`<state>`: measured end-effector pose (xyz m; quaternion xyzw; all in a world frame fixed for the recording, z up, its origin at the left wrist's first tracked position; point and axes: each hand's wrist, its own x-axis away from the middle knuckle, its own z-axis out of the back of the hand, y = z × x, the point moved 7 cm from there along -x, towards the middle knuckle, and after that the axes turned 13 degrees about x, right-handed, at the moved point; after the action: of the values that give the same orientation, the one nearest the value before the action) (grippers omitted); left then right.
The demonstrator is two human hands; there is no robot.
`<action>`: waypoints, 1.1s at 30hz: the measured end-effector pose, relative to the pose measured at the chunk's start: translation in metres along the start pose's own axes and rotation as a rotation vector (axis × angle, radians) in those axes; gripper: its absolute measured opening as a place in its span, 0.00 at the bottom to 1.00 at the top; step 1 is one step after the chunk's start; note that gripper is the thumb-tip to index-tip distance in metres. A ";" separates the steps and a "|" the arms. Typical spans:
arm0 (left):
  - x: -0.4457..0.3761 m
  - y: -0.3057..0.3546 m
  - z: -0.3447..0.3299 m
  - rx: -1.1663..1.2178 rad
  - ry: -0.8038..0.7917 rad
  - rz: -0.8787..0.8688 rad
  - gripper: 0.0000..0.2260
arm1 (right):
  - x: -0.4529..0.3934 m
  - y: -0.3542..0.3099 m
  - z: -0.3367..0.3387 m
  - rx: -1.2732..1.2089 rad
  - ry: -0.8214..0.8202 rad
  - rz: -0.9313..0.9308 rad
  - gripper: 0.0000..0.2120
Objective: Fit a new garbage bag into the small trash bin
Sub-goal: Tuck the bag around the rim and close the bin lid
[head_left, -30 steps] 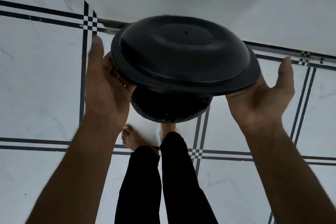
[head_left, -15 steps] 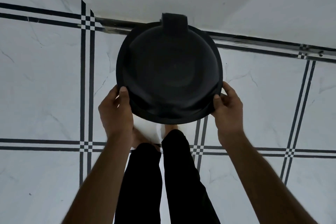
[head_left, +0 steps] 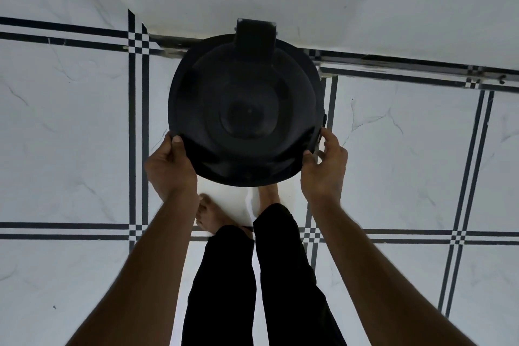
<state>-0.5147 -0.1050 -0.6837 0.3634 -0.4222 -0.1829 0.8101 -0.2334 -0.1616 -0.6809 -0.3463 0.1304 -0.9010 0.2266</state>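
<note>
The light is soft and rather dim, with a cool grey tone. The white floor (head_left: 70,126) is the brightest part, with a pale glossy patch just below the hands, between the left hand (head_left: 170,168) and the right hand (head_left: 324,168). The black bin (head_left: 245,109) above the hands is very dark and shows little detail inside. Both forearms look dark and underexposed. The floor lines bend near the edges from the wide lens. Focus is sharp, without clear blur.
</note>
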 end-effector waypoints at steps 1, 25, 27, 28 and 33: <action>-0.003 0.000 0.000 0.018 0.000 0.006 0.12 | 0.000 0.000 -0.003 -0.025 -0.016 -0.007 0.22; -0.040 -0.019 0.001 0.068 -0.087 0.200 0.11 | -0.046 -0.027 -0.013 -0.036 -0.179 0.089 0.24; -0.044 -0.019 0.003 0.055 -0.097 0.221 0.11 | -0.045 -0.025 -0.017 -0.015 -0.197 0.073 0.23; -0.045 -0.018 0.004 0.044 -0.099 0.222 0.12 | -0.045 -0.025 -0.017 0.004 -0.208 0.064 0.23; -0.028 0.031 0.026 -0.318 -0.081 -0.051 0.15 | -0.023 -0.046 0.008 0.209 -0.128 0.109 0.24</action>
<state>-0.5520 -0.0791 -0.6663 0.2334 -0.4110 -0.2825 0.8348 -0.2275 -0.1112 -0.6701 -0.3700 0.0396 -0.8720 0.3181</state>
